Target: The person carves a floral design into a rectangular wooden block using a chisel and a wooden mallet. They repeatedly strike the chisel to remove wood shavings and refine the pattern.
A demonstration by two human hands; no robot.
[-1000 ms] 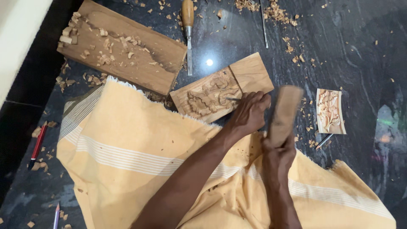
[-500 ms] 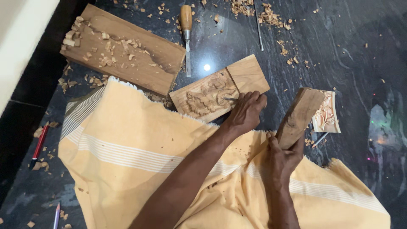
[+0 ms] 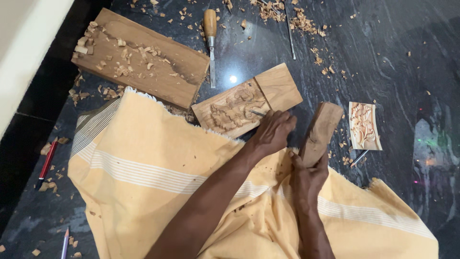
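The left hand (image 3: 273, 132) pinches a thin chisel (image 3: 257, 113), its tip on the carved wooden panel (image 3: 247, 101) lying on the dark floor (image 3: 383, 57); the right hand (image 3: 309, 172) grips a wooden mallet block (image 3: 322, 130) raised beside it, angled as if to strike

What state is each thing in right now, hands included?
Left hand: fingers closed on a small chisel, tip on the carving.
Right hand: gripping a wooden mallet block, raised and tilted.
Carved panel: flat, partly carved, one end plain.
Large plank: flat, strewn with chips.
Wooden-handled chisel: lying unused.
Small relief picture: flat on floor.
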